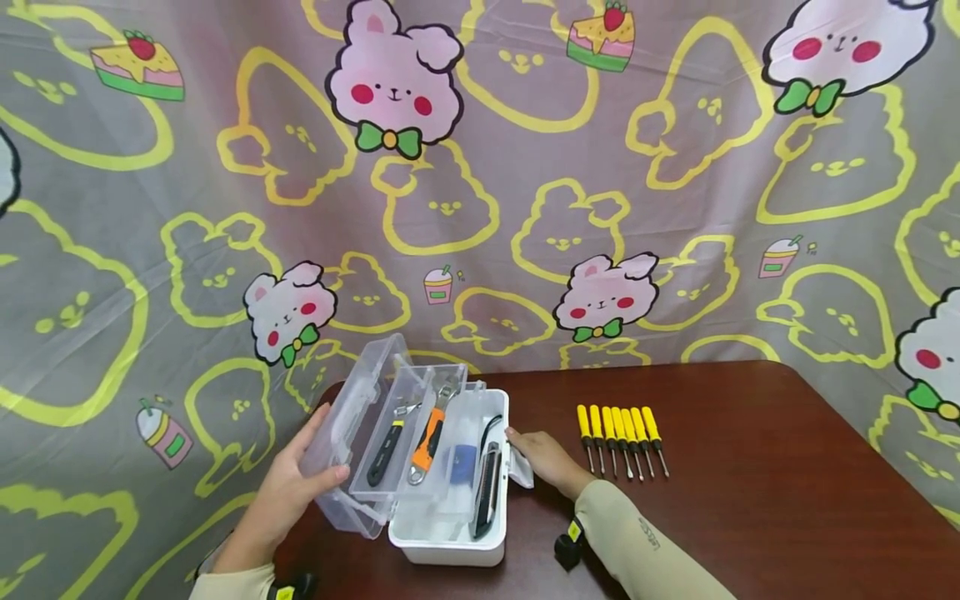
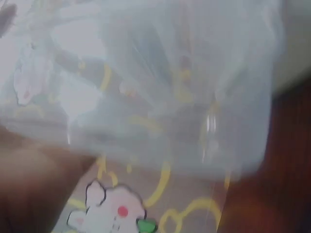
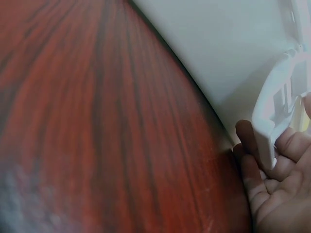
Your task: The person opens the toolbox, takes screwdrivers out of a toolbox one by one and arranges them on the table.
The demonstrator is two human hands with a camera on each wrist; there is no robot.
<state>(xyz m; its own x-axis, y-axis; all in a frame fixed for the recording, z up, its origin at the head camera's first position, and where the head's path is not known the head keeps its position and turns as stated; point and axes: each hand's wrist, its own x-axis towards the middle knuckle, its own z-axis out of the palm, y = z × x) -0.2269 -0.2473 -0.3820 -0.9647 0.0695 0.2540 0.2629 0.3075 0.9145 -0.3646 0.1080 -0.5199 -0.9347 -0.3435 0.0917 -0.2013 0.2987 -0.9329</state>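
Note:
A white toolbox [image 1: 447, 552] stands on the table with its clear lid [image 1: 352, 417] swung up to the left. My left hand [image 1: 288, 483] holds that lid, thumb on its near side. A clear tray [image 1: 405, 492] leans out over the left half, bearing a black-handled adjustable wrench [image 1: 386, 454] and an orange-handled one [image 1: 429, 440]. Inside the white body lie a utility knife [image 1: 487, 492] and a blue item [image 1: 462, 463]. At the right wall my right hand [image 1: 551, 457] grips the rim, its curled fingers around the white latch [image 3: 267, 126] in the right wrist view.
Several yellow-handled screwdrivers [image 1: 621, 433] lie in a row on the brown table [image 1: 765, 475], right of the toolbox. A patterned cloth [image 1: 517, 167] hangs behind the table and along its left side.

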